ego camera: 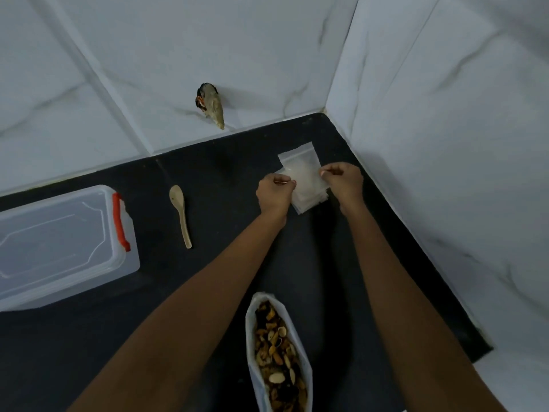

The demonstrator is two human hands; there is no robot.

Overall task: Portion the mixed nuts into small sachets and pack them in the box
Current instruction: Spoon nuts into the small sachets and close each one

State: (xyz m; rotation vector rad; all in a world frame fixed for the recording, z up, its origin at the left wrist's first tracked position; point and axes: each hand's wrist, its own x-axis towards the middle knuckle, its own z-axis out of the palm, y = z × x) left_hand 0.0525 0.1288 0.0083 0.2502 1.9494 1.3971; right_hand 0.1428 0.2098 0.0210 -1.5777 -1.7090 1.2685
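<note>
— Where are the hands?
— Both reach to about one o'clock on the black counter (225, 278). The left hand (274, 193) pinches the left edge of a clear sachet (306, 176) between thumb and curled fingers. The right hand (343, 181) pinches its right edge the same way.
— Just one sachet?
— Hard to say, since the plastic is see-through and blurred. It lies over a stack of sachets (309, 200) resting on the counter, and one corner sticks out at twelve o'clock of the hands.
— And the nuts?
— The bag of mixed nuts (279, 358) stands open at six o'clock between the forearms, showing pale and dark pieces in its mouth.
— The box?
— The box (62, 245) sits at nine o'clock, translucent, lid on, with a red clasp (120, 221) on its right end. A wooden spoon (181, 215) lies between it and the hands — bowl toward the wall, apart from both.
— Anything else?
— A rough hole (209, 104) in the tiled wall (148, 69) at eleven o'clock — wires show inside.
</note>
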